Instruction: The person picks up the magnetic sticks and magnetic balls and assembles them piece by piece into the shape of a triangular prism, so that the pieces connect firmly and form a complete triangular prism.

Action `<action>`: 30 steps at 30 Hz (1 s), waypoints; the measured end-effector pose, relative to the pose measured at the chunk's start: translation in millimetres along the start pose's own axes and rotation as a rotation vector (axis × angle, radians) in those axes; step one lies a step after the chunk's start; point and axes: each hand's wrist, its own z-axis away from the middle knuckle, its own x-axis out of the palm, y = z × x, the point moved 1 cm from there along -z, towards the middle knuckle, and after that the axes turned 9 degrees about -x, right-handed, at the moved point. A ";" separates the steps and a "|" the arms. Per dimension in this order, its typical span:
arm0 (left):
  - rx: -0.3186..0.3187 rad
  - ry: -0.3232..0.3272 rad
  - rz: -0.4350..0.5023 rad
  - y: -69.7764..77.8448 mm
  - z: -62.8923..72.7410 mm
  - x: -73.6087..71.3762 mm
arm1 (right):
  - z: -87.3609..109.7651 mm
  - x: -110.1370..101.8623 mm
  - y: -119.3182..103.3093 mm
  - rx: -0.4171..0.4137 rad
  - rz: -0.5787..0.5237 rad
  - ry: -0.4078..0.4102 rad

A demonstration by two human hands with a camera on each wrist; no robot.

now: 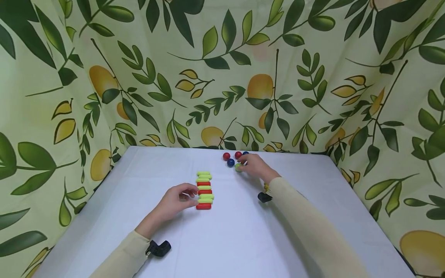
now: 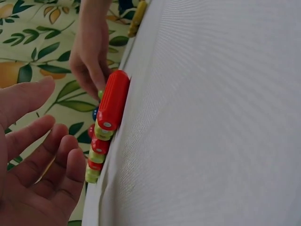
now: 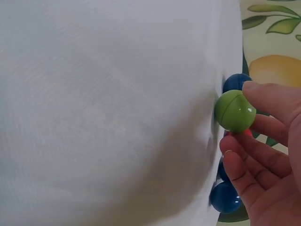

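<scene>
My right hand (image 1: 255,168) is at the back of the table and pinches a green ball (image 3: 235,111) between thumb and fingers. Around it lie red balls (image 1: 226,156) and blue balls (image 1: 230,163); the hand partly covers some of them. Left of centre runs a row of short red and yellow-green ridged rods, with a red rod (image 1: 203,206) at the near end and a yellow-green rod (image 1: 203,173) at the far end. My left hand (image 1: 178,200) hovers at the row's left side, its fingers loosely bent and nothing between them in the left wrist view.
A yellow piece (image 1: 266,187) shows beside the right wrist, partly hidden by the arm. A white cloth covers the table (image 1: 229,247). Leaf-patterned curtains (image 1: 222,77) close off the back and both sides. Each wrist wears a black camera (image 1: 158,248).
</scene>
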 end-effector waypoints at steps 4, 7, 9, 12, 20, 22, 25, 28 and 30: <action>0.002 -0.005 -0.002 0.3 0.0 -0.1 | -1.0 2.9 1.0 0.007 0.005 0.000; -0.005 -0.011 -0.004 -0.2 -0.2 0.1 | -1.4 4.3 1.4 0.005 0.009 0.008; -0.010 -0.012 -0.007 -0.8 0.1 0.1 | -1.5 4.8 1.0 -0.005 0.018 0.008; -0.005 -0.010 -0.009 -1.4 0.7 -0.1 | -1.1 6.1 -0.1 -0.014 0.029 0.011; 0.004 0.031 -0.035 -3.2 5.3 2.2 | 5.0 10.1 -2.8 -0.014 -0.016 0.048; -0.006 0.039 -0.045 -3.8 7.3 3.3 | 11.4 10.4 -5.0 -0.016 -0.076 0.093; -0.013 0.046 -0.058 -3.1 8.3 4.6 | 26.4 6.7 -12.0 -0.048 -0.160 0.182; -0.001 0.051 -0.060 -0.3 6.5 4.0 | 44.1 -0.6 -21.8 -0.112 -0.190 0.247; 0.010 0.051 -0.059 2.6 4.4 2.8 | 56.2 -5.9 -28.1 -0.146 -0.188 0.277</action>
